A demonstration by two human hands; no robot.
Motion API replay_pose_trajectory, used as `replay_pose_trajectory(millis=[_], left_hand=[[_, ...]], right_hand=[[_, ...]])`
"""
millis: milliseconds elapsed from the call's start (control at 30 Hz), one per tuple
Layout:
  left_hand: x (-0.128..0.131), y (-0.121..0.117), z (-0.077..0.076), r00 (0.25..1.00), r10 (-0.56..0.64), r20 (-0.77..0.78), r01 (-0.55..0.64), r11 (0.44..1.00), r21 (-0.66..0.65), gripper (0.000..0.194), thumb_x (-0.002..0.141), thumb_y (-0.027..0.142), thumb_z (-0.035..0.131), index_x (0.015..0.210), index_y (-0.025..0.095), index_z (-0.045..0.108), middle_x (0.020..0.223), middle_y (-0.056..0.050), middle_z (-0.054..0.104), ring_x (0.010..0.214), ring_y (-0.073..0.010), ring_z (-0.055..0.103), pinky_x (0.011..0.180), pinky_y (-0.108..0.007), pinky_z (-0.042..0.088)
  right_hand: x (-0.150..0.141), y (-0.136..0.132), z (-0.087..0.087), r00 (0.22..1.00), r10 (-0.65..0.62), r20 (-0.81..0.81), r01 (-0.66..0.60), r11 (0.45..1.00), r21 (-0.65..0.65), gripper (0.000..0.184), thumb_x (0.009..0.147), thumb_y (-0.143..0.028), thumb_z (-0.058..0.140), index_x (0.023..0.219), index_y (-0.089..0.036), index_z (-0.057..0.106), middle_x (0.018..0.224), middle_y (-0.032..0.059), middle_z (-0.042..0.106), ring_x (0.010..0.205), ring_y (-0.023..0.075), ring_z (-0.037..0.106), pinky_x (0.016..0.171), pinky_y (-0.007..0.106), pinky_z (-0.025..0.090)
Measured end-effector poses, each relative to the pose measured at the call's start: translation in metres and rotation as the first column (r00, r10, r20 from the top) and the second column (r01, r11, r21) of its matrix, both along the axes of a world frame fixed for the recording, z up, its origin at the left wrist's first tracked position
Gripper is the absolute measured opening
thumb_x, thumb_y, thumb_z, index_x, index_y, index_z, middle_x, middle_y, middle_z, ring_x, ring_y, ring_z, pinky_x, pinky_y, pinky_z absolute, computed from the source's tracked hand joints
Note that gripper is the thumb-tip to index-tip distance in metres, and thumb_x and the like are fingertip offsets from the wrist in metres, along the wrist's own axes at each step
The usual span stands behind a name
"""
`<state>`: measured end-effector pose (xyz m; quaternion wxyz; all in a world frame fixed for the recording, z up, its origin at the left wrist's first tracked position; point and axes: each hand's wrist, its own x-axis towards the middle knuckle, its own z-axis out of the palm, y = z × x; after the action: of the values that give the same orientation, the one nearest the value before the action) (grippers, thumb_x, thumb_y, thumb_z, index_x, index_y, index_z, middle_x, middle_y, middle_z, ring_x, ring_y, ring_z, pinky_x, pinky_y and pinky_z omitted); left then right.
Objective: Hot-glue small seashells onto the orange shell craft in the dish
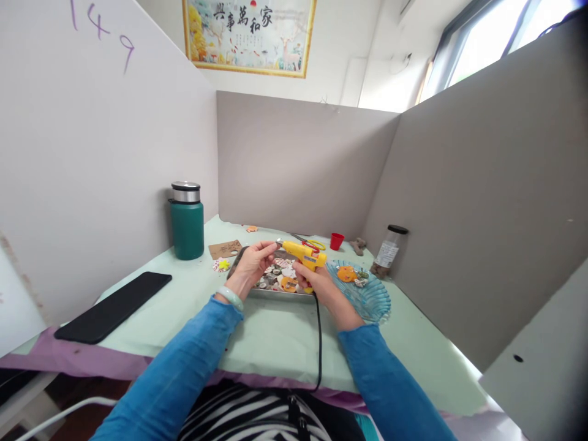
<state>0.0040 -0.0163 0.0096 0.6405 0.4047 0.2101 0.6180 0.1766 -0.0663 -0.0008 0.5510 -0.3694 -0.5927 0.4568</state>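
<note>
My right hand (315, 280) is wrapped round the handle of a yellow hot glue gun (299, 250), its nozzle aimed left. Close to that nozzle, my left hand (256, 262) is closed in a pinch at the fingertips; whatever it holds is too small to make out. Both hands are above a metal tray (280, 294) full of shells (282, 264) and pebbles, with an orange piece (288, 283) among them. The gun's black cord (320, 343) runs down over the table's front edge.
A blue glass plate (374, 300) holding an orange piece (346, 274) is on the right, near a lidded jar (389, 251). Behind are scissors (316, 245) and a red cup (337, 241). Leftward stand a green bottle (187, 226) and a black mat (114, 306). Grey partitions (303, 159) enclose the table.
</note>
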Motion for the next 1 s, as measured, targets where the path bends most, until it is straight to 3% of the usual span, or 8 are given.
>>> replay_pose_trajectory(millis=[133, 800, 1000], left_hand=[[0.0003, -0.0010, 0.0008, 1.000, 0.005, -0.009, -0.005, 1.000, -0.014, 0.023, 0.060, 0.013, 0.085, 0.076, 0.011, 0.068, 0.069, -0.001, 0.067, 0.049, -0.0045, 0.053, 0.050, -0.018, 0.046], [0.0005, -0.0002, 0.0005, 1.000, 0.010, -0.006, -0.010, 1.000, -0.025, 0.024, 0.060, 0.011, 0.085, 0.077, 0.011, 0.068, 0.061, 0.002, 0.062, 0.048, -0.0042, 0.052, 0.049, -0.017, 0.045], [0.0005, -0.0024, 0.0017, 1.000, 0.015, -0.024, -0.017, 0.999, -0.048, 0.021, 0.062, 0.011, 0.083, 0.077, 0.011, 0.068, 0.069, -0.002, 0.068, 0.048, -0.0044, 0.053, 0.048, -0.017, 0.045]], right_hand=[[0.0005, 0.0001, 0.0018, 1.000, -0.021, -0.004, 0.021, 1.000, 0.018, 0.034, 0.071, -0.050, 0.072, 0.070, -0.021, 0.054, 0.048, -0.0063, 0.043, 0.043, 0.0089, 0.036, 0.044, 0.026, 0.031], [-0.0003, 0.0016, -0.0011, 1.000, -0.021, 0.013, 0.021, 1.000, 0.013, 0.035, 0.068, -0.051, 0.074, 0.073, -0.020, 0.056, 0.049, -0.0068, 0.045, 0.042, 0.0082, 0.036, 0.043, 0.025, 0.029], [0.0017, 0.0080, -0.0043, 0.995, -0.088, 0.043, 0.086, 0.995, 0.048, 0.038, 0.071, -0.054, 0.071, 0.064, -0.021, 0.053, 0.048, -0.0057, 0.044, 0.042, 0.0085, 0.036, 0.043, 0.025, 0.029]])
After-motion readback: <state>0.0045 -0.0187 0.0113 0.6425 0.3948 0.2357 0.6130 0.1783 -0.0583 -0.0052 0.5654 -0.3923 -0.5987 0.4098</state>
